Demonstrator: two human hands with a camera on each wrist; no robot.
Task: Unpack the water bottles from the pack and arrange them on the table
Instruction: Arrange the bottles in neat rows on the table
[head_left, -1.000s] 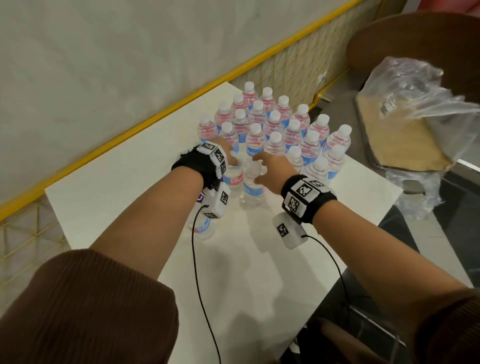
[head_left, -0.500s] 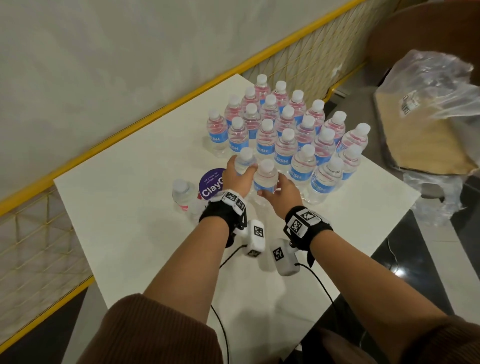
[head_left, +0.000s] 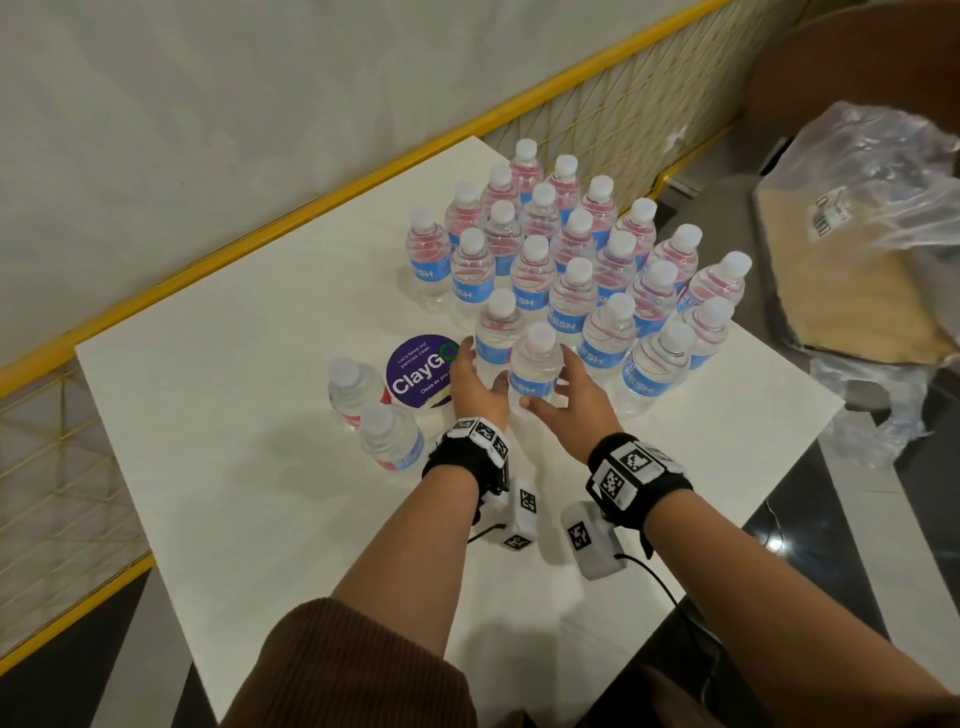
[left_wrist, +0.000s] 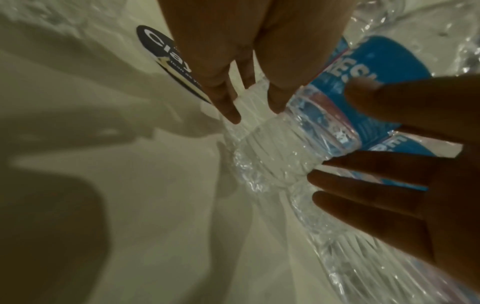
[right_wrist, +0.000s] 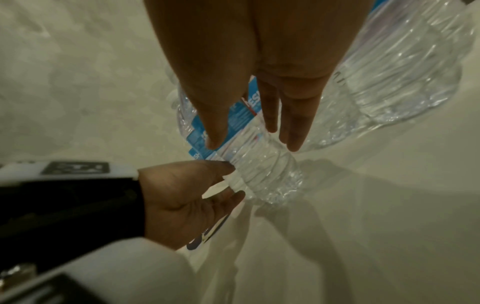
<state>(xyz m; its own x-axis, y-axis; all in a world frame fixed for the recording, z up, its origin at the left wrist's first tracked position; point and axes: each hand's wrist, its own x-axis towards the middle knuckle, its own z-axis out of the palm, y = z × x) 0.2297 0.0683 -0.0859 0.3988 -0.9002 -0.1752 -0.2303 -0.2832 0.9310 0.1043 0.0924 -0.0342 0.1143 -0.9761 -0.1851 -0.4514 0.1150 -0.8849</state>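
Several clear water bottles with blue labels and white caps stand in a tight cluster (head_left: 571, 244) on the white table (head_left: 234, 415). The front bottle (head_left: 535, 364) stands upright between my hands. My left hand (head_left: 475, 384) lies against its left side and against the neighbouring bottle (head_left: 498, 332), fingers straight. My right hand (head_left: 576, 400) touches its right side, fingers also straight. In the left wrist view the left fingertips (left_wrist: 228, 111) reach the ribbed bottle (left_wrist: 272, 164). In the right wrist view the right fingers (right_wrist: 215, 127) rest on the same bottle (right_wrist: 262, 170).
Two more bottles (head_left: 353, 387) (head_left: 389, 439) stand apart at the left, beside a round purple sticker (head_left: 418, 371). The crumpled plastic wrap with a cardboard tray (head_left: 857, 260) lies on a chair to the right. A yellow mesh railing (head_left: 260, 228) runs behind the table.
Both hands brought two bottles to the front of the cluster, then loosened their grip. The fingers now lie straight beside the standing bottles.
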